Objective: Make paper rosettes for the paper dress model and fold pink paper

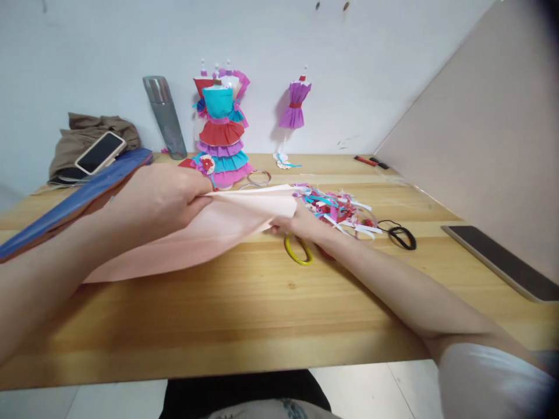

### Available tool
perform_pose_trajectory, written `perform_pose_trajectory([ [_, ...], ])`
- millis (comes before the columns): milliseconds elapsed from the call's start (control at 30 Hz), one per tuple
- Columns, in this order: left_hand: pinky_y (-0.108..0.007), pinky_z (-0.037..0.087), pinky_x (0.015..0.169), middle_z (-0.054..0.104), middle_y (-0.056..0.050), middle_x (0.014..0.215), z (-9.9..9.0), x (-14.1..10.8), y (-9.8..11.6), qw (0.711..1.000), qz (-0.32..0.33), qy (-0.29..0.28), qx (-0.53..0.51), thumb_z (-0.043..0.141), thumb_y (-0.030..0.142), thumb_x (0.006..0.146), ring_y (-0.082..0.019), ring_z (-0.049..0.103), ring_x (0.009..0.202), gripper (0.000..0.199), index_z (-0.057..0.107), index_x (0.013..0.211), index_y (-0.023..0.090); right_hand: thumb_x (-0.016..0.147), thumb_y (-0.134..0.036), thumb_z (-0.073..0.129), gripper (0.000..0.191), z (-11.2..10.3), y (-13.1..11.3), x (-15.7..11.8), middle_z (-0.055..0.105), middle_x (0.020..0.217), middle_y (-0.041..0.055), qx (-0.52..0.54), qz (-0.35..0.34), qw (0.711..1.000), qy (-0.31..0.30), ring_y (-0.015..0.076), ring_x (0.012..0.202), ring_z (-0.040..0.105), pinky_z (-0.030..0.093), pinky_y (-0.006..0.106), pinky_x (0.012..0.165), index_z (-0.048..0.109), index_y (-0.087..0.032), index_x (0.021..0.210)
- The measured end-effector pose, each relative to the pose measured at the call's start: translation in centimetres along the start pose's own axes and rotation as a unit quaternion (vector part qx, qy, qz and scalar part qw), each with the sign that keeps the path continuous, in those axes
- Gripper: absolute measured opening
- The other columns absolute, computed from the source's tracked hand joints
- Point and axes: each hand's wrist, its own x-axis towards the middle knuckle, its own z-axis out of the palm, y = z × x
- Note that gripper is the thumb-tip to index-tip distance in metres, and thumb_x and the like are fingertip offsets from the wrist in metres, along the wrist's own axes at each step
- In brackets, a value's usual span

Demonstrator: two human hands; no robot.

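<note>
While the left hand (163, 195) pinches the top edge of a pale pink sheet (218, 230), the right hand (294, 222) holds its right end. The sheet is over the bench (244, 326). Bright strips (336, 210) lie in a heap near the right hand, and a yellow loop (289, 251) lies just below it.

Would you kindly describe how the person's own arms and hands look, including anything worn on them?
The left hand and right hand show no gloves, and no watch or bracelet shows on either wrist. Both forearms are uncovered. A plain whitish sleeve ends near the right elbow; no left sleeve is in view.
</note>
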Motion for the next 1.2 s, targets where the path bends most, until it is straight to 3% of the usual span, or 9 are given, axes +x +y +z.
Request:
perform_pose_trajectory([
  [100,-0.030,0.030,0.062,0.062,-0.005,0.075,-0.9,1.2,-0.4,1.000,0.005,0.001,0.017,0.040,0.032,0.093,-0.019,0.054,0.071,0.031,0.061,0.075,0.018,0.068,-0.024,0.069,0.011,0.5,-0.7,-0.1,0.060,0.053,-0.0015,0.129,0.080,0.988,0.036,0.0078,0.041,0.049,0.039,0.019,0.041,0.062,-0.016,0.065],
  [200,-0.028,0.031,0.062,0.063,-0.005,0.076,-1.1,2.8,-0.8,1.000,0.007,-0.013,0.017,0.043,0.031,0.090,-0.018,0.055,0.070,0.028,0.065,0.078,0.018,0.063,-0.017,0.066,0.005,0.7,-1.2,-0.2,0.060,0.051,0.0001,0.205,0.161,0.964,0.046,0.0068,0.038,0.047,0.032,0.017,0.035,0.063,-0.015,0.066],
  [400,-0.029,0.028,0.057,0.065,-0.005,0.073,0.0,4.5,-0.6,0.998,0.035,-0.043,0.036,0.044,0.026,0.088,-0.018,0.054,0.065,0.027,0.065,0.074,0.018,0.069,-0.019,0.074,0.010,0.0,-1.2,-0.1,0.071,0.067,0.0078,0.219,0.221,0.950,-0.003,0.0137,0.053,0.061,0.049,0.024,0.047,0.069,-0.013,0.076],
  [533,-0.028,0.034,0.058,0.071,-0.008,0.082,2.4,3.6,0.8,0.996,0.058,-0.056,0.032,0.042,0.020,0.091,-0.018,0.062,0.070,0.027,0.067,0.082,0.017,0.070,-0.025,0.082,0.017,-0.5,-0.3,0.4,0.067,0.061,0.0044,0.171,0.225,0.958,0.054,0.0125,0.051,0.058,0.049,0.023,0.046,0.068,-0.015,0.070],
  [633,-0.031,0.032,0.055,0.072,-0.014,0.091,4.7,2.3,2.3,0.994,0.074,-0.030,0.077,0.038,0.009,0.091,-0.025,0.067,0.084,0.032,0.069,0.085,0.013,0.070,-0.024,0.083,0.017,-0.7,0.2,0.9,0.064,0.054,0.0015,0.151,0.255,0.953,0.067,0.0125,0.047,0.056,0.045,0.022,0.041,0.068,-0.016,0.071],
  [900,-0.032,0.040,0.057,0.067,-0.013,0.077,9.6,-0.8,4.2,0.992,0.102,0.044,0.062,0.039,0.000,0.089,-0.023,0.062,0.073,0.035,0.068,0.080,0.017,0.076,-0.012,0.068,0.011,-1.1,-0.5,0.9,0.059,0.047,-0.0005,0.227,0.293,0.928,0.024,0.0131,0.042,0.053,0.048,0.023,0.045,0.071,-0.017,0.085],
  [1000,-0.033,0.042,0.058,0.067,-0.012,0.078,10.5,-1.5,4.1,0.990,0.110,0.066,0.066,0.038,0.005,0.093,-0.023,0.062,0.075,0.034,0.069,0.082,0.017,0.081,-0.012,0.057,0.014,-1.1,-0.7,1.1,0.057,0.046,-0.0002,0.236,0.318,0.917,0.043,0.0139,0.041,0.052,0.050,0.025,0.046,0.070,-0.017,0.085],
  [1100,-0.034,0.045,0.059,0.068,-0.012,0.079,10.6,-2.0,4.2,0.989,0.114,0.068,0.056,0.044,0.022,0.099,-0.024,0.063,0.074,0.030,0.069,0.082,0.016,0.089,-0.020,0.051,0.018,-1.0,-0.7,1.3,0.063,0.054,0.0045,0.241,0.341,0.907,0.062,0.0159,0.047,0.057,0.052,0.027,0.047,0.067,-0.015,0.081],
  [1200,-0.033,0.049,0.061,0.070,-0.012,0.083,10.0,-2.5,4.7,0.991,0.119,0.040,0.036,0.050,0.031,0.098,-0.024,0.066,0.076,0.029,0.069,0.086,0.014,0.091,-0.028,0.058,0.021,-0.8,-0.5,1.0,0.063,0.056,0.0050,0.235,0.309,0.920,0.051,0.0140,0.045,0.054,0.044,0.024,0.041,0.064,-0.014,0.076],
])
